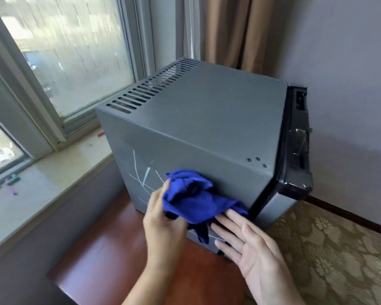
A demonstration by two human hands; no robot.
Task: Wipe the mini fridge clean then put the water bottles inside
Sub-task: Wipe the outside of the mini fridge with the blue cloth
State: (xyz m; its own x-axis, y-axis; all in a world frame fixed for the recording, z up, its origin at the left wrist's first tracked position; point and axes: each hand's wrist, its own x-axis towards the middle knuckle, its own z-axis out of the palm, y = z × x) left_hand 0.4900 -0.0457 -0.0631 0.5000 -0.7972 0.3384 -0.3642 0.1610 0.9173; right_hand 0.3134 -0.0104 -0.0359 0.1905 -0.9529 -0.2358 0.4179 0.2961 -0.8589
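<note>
A dark grey mini fridge [202, 111] stands on a reddish wooden table [110, 256], its black door [295, 142] facing right and shut. Pale chalk-like streaks [141, 172] mark its near side panel. A crumpled blue cloth [191, 197] presses against that panel. My left hand [163, 221] grips the cloth's left end. My right hand [242, 241] lies flat with fingers spread, its fingertips on the cloth's lower right edge, against the fridge. No water bottles are in view.
A marble windowsill [42, 186] with small coloured bits [12, 181] runs along the left under the window. A brown curtain [235, 29] hangs behind the fridge. Patterned carpet [330, 249] lies to the right, below the grey wall.
</note>
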